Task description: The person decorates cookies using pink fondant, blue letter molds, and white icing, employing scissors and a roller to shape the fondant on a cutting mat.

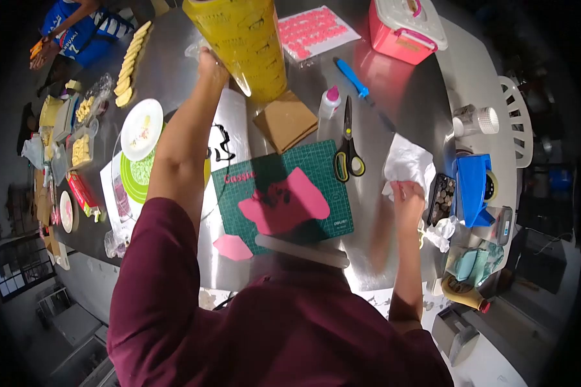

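My left hand is closed against the left side of a tall yellow cylinder with dark line drawings, its fingers partly hidden. A bit of clear plastic shows beside those fingers. Over on the right, my right hand pinches the lower end of a crumpled white tissue. Between my arms lies a green cutting mat bearing an irregular pink sheet and small red letters. Black-handled scissors rest across the mat's right edge. Brown square pieces lie just below the cylinder.
A white rolling pin lies along the table's near edge. Beyond the mat are a small bottle, a blue-handled spatula and a pink box. Left stand a white plate and a green dish. Another person is at far left.
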Demonstrator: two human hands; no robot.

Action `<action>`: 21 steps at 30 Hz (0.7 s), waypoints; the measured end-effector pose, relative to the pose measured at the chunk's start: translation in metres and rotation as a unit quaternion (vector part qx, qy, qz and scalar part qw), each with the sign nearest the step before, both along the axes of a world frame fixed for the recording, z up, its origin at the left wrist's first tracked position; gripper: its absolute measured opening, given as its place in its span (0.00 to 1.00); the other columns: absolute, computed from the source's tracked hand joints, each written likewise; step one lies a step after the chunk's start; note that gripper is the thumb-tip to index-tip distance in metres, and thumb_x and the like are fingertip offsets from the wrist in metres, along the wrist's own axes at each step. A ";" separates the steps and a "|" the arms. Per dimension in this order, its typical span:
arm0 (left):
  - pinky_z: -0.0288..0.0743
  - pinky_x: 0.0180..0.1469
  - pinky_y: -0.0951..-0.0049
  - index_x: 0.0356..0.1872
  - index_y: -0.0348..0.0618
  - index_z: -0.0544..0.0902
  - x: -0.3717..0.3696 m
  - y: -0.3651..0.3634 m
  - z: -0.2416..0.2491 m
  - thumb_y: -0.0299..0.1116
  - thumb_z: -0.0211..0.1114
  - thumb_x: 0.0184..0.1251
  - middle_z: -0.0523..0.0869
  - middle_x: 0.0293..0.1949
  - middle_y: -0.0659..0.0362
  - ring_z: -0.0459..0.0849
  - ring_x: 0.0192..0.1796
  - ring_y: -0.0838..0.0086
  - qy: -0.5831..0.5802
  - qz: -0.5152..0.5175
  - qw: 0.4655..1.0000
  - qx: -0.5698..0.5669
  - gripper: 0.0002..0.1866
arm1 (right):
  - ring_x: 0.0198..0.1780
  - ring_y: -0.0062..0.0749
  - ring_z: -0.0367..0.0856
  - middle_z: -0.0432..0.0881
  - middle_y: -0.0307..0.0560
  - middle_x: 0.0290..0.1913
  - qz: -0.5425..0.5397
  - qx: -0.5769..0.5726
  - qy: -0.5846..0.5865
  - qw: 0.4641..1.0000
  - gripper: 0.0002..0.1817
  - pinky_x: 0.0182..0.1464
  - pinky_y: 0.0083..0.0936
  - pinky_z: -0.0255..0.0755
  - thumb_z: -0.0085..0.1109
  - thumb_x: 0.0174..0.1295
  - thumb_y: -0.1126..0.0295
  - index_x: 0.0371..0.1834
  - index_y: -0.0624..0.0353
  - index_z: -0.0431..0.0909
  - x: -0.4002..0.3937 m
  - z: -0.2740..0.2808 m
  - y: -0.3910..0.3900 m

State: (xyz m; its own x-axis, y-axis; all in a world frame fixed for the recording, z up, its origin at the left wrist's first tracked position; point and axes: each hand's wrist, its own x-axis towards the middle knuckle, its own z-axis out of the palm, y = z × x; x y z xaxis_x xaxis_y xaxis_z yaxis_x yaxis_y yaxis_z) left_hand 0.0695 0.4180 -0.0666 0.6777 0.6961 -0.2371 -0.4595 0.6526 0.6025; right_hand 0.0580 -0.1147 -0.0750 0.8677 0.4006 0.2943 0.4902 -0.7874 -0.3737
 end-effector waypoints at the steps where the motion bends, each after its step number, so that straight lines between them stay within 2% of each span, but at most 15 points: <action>1: 0.71 0.54 0.52 0.59 0.34 0.62 0.004 0.012 -0.012 0.43 0.45 0.68 0.70 0.57 0.49 0.72 0.56 0.55 -0.020 -0.027 0.999 0.023 0.25 | 0.34 0.40 0.76 0.78 0.47 0.35 0.002 -0.002 0.001 1.000 0.08 0.36 0.30 0.72 0.62 0.50 0.70 0.33 0.57 0.81 -0.002 0.003 0.004; 2: 0.72 0.53 0.51 0.58 0.34 0.62 0.004 0.020 -0.026 0.43 0.45 0.68 0.72 0.55 0.49 0.74 0.55 0.55 -0.040 -0.056 0.997 0.045 0.25 | 0.36 0.39 0.76 0.77 0.47 0.37 0.004 -0.004 0.001 1.000 0.09 0.37 0.31 0.72 0.61 0.50 0.70 0.36 0.57 0.81 -0.006 0.006 0.008; 4: 0.76 0.44 0.56 0.55 0.33 0.64 0.003 0.011 -0.027 0.41 0.47 0.68 0.76 0.49 0.48 0.79 0.45 0.58 0.026 0.015 0.999 0.039 0.22 | 0.41 0.40 0.75 0.75 0.47 0.43 0.020 -0.010 0.006 1.000 0.14 0.41 0.31 0.72 0.58 0.52 0.74 0.43 0.56 0.79 -0.012 0.006 0.008; 5: 0.79 0.40 0.58 0.53 0.33 0.65 0.003 0.007 -0.026 0.41 0.48 0.67 0.78 0.46 0.48 0.81 0.40 0.59 0.059 0.051 0.996 0.036 0.21 | 0.41 0.40 0.75 0.75 0.47 0.43 0.018 -0.013 0.014 1.000 0.14 0.42 0.31 0.72 0.58 0.51 0.74 0.43 0.57 0.79 -0.015 0.002 0.007; 7: 0.77 0.30 0.62 0.50 0.32 0.67 0.000 0.002 -0.026 0.39 0.53 0.65 0.79 0.41 0.47 0.80 0.30 0.64 0.141 0.088 0.984 0.058 0.21 | 0.43 0.40 0.75 0.76 0.46 0.43 0.014 -0.019 0.029 0.999 0.13 0.43 0.31 0.72 0.57 0.51 0.75 0.42 0.57 0.79 -0.021 -0.005 0.008; 10: 0.71 0.20 0.67 0.51 0.29 0.64 0.001 -0.003 -0.025 0.38 0.59 0.61 0.80 0.36 0.47 0.76 0.21 0.71 0.249 0.152 0.954 0.068 0.24 | 0.36 0.41 0.77 0.78 0.47 0.36 0.037 0.000 -0.064 0.997 0.09 0.37 0.32 0.73 0.57 0.53 0.73 0.38 0.58 0.80 -0.030 -0.003 0.015; 11: 0.68 0.17 0.69 0.52 0.29 0.63 0.001 -0.004 -0.025 0.38 0.61 0.59 0.80 0.35 0.47 0.75 0.20 0.73 0.283 0.174 0.941 0.067 0.27 | 0.32 0.42 0.77 0.78 0.48 0.32 0.027 0.022 -0.008 0.999 0.07 0.34 0.33 0.73 0.57 0.54 0.72 0.35 0.58 0.79 -0.036 -0.001 0.019; 12: 0.68 0.21 0.66 0.56 0.30 0.56 -0.005 0.008 -0.030 0.40 0.62 0.58 0.77 0.38 0.48 0.74 0.23 0.71 0.293 0.115 0.948 0.055 0.34 | 0.29 0.43 0.77 0.78 0.48 0.29 0.017 0.044 0.047 0.998 0.05 0.31 0.33 0.72 0.57 0.55 0.70 0.33 0.58 0.79 -0.044 0.000 0.024; 13: 0.67 0.22 0.65 0.58 0.31 0.54 -0.012 0.004 -0.029 0.40 0.61 0.58 0.76 0.40 0.48 0.73 0.25 0.71 0.330 0.117 0.935 0.051 0.34 | 0.26 0.44 0.77 0.79 0.48 0.25 0.007 0.066 0.102 0.993 0.05 0.28 0.34 0.72 0.56 0.56 0.69 0.30 0.58 0.79 -0.052 0.003 0.029; 14: 0.67 0.24 0.65 0.59 0.33 0.52 -0.016 -0.002 -0.029 0.40 0.61 0.58 0.75 0.42 0.48 0.72 0.27 0.70 0.366 0.120 0.922 0.049 0.35 | 0.18 0.46 0.74 0.76 0.47 0.17 0.038 0.001 0.069 0.997 0.08 0.21 0.36 0.69 0.54 0.60 0.66 0.29 0.57 0.77 -0.061 0.007 0.033; 16: 0.66 0.34 0.64 0.64 0.37 0.47 -0.042 -0.048 -0.001 0.37 0.58 0.58 0.68 0.52 0.48 0.70 0.38 0.68 0.339 0.101 0.935 0.039 0.37 | 0.21 0.46 0.75 0.77 0.49 0.20 0.055 -0.010 0.115 0.992 0.07 0.24 0.37 0.69 0.52 0.60 0.67 0.32 0.57 0.76 -0.075 -0.010 0.038; 17: 0.66 0.39 0.66 0.65 0.38 0.46 -0.066 -0.078 0.005 0.35 0.57 0.59 0.67 0.54 0.48 0.71 0.43 0.68 0.281 0.108 0.949 0.095 0.37 | 0.22 0.47 0.76 0.77 0.49 0.21 0.064 -0.015 0.138 0.988 0.07 0.25 0.38 0.69 0.51 0.60 0.67 0.33 0.57 0.76 -0.082 -0.015 0.040; 18: 0.67 0.45 0.69 0.66 0.38 0.45 -0.090 -0.110 0.011 0.34 0.57 0.59 0.65 0.56 0.48 0.71 0.47 0.68 0.215 0.112 0.959 0.146 0.38 | 0.34 0.45 0.78 0.79 0.54 0.34 0.068 0.028 0.236 0.969 0.09 0.35 0.35 0.71 0.49 0.60 0.71 0.42 0.56 0.75 -0.087 -0.013 0.039; 19: 0.67 0.47 0.70 0.65 0.37 0.49 -0.114 -0.149 0.025 0.34 0.58 0.59 0.65 0.58 0.49 0.70 0.49 0.69 0.245 0.122 0.932 0.239 0.37 | 0.39 0.45 0.76 0.76 0.55 0.40 0.105 0.066 0.220 0.968 0.10 0.39 0.35 0.70 0.48 0.59 0.72 0.44 0.56 0.75 -0.094 -0.003 0.040; 21: 0.64 0.56 0.67 0.64 0.38 0.53 -0.181 -0.218 0.045 0.25 0.61 0.55 0.62 0.61 0.50 0.65 0.59 0.67 0.206 0.046 0.891 0.402 0.37 | 0.49 0.46 0.73 0.71 0.58 0.51 0.172 0.136 0.187 0.958 0.14 0.48 0.33 0.69 0.46 0.59 0.75 0.48 0.55 0.74 -0.112 0.020 0.036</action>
State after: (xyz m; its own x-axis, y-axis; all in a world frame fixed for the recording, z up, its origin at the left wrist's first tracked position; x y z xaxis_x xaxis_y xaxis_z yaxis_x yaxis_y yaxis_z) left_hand -0.1112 0.1999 -0.0212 0.5792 0.8017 0.1480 -0.1200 -0.0958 0.9881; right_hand -0.0542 -0.0790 -0.0547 0.7636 0.6341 0.1216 0.4942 -0.4527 -0.7422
